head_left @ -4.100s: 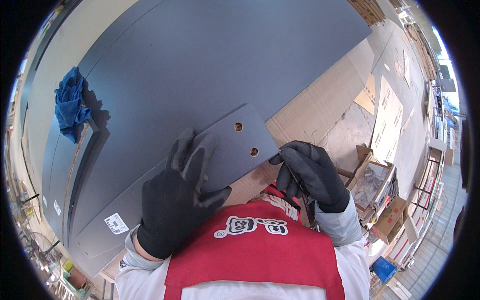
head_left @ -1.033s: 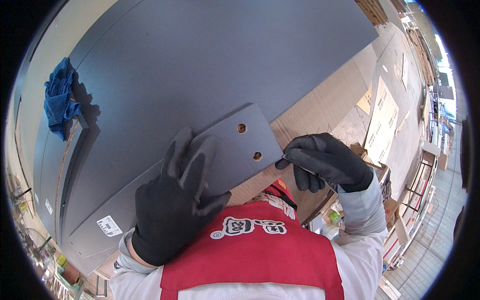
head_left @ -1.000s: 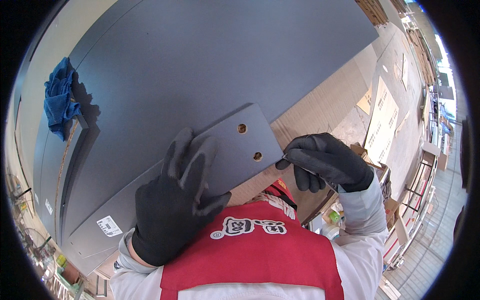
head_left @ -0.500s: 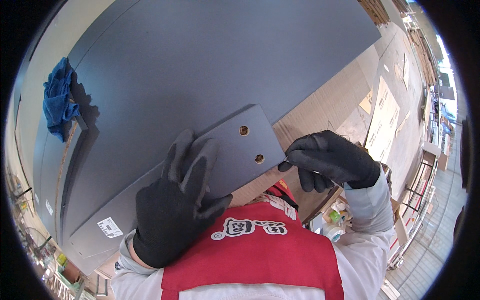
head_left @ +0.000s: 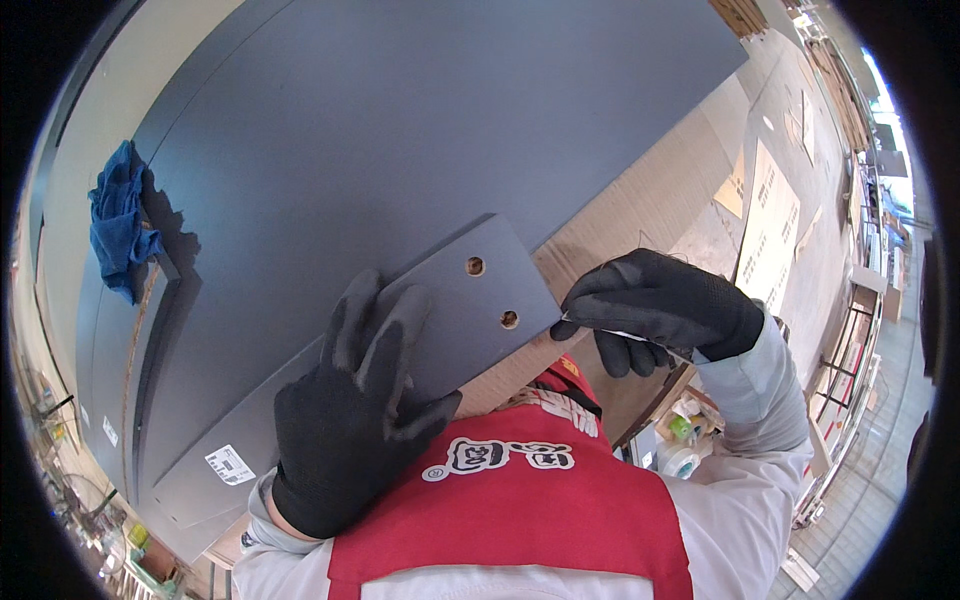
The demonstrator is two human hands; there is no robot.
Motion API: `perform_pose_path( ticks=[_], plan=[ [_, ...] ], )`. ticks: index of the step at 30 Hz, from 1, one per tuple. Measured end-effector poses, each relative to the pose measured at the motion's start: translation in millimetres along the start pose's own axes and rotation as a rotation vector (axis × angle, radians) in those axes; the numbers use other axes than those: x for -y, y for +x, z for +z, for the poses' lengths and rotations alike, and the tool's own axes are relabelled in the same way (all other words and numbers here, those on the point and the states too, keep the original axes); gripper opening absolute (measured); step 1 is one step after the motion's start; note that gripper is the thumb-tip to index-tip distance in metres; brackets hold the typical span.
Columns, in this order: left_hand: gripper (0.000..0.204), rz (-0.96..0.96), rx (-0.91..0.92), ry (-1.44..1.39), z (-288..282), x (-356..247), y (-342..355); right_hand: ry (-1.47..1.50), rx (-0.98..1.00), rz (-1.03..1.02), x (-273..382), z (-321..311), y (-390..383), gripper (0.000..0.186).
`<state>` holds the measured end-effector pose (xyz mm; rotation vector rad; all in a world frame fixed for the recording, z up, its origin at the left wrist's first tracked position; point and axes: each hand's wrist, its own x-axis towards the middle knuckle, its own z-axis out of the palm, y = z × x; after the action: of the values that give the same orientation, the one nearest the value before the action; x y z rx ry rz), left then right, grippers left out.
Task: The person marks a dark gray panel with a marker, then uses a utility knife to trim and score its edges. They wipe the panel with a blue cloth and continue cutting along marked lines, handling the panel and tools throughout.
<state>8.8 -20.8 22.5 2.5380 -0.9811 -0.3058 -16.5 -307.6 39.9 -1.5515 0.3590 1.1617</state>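
A narrow dark grey board point(head_left: 450, 310) with two round holes near its right end lies on a large grey panel point(head_left: 400, 110). My left hand point(head_left: 365, 410), in a black glove, rests on the narrow board with its fingers spread. My right hand point(head_left: 655, 310), gloved alike, is closed in a pinch at the board's right end. From its grip shows a slim, pale metal tool point(head_left: 622, 334), its tip close to the board's edge corner; the glove hides most of it, so its exact kind cannot be made out.
A crumpled blue cloth point(head_left: 122, 220) lies at the left on the edge of another grey board point(head_left: 155, 330). Brown cardboard point(head_left: 640, 200) lies under the large panel. A box of small items point(head_left: 685, 435) stands beside my right forearm. Shelving point(head_left: 840, 390) is at the right.
The narrow board appears slightly farther left in the picture, and my right hand with it. More of the slim tool shows below my right fingers. My left hand stays on the board.
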Motion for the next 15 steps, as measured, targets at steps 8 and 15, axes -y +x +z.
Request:
perform_pose_path(
  ticks=[8, 15],
  plan=[
    [0.083, -0.024, 0.03, -0.003, -1.9, -1.8, 0.1, 0.048, -0.121, -0.001, -5.9, 6.1, -10.0, 0.028],
    [0.083, -0.022, 0.023, -0.022, -2.1, -1.8, 0.4, -0.053, -0.154, -0.26, -17.6, 17.7, -3.5, 0.024]
  ],
)
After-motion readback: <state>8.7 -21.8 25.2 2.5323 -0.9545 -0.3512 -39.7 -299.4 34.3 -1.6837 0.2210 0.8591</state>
